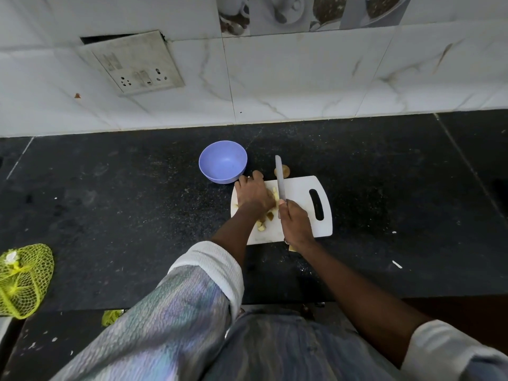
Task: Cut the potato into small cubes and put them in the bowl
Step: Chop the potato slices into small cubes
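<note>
Gripping the knife (280,180) in your right hand (295,225), your left hand (254,195) seemingly curled over the potato pieces (265,221), you're mid-dicing; next, carry cubes to the empty bowl (223,162).

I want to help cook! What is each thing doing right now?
bowl: upright, empty.
cutting board: flat on the counter, holding potato pieces.
potato cubes: cut, on the board, none in the bowl.
knife: held, blade down on the board.
right hand: grips the knife handle.
left hand: rests on the potato pieces.
net bag: lying on the counter.
</note>
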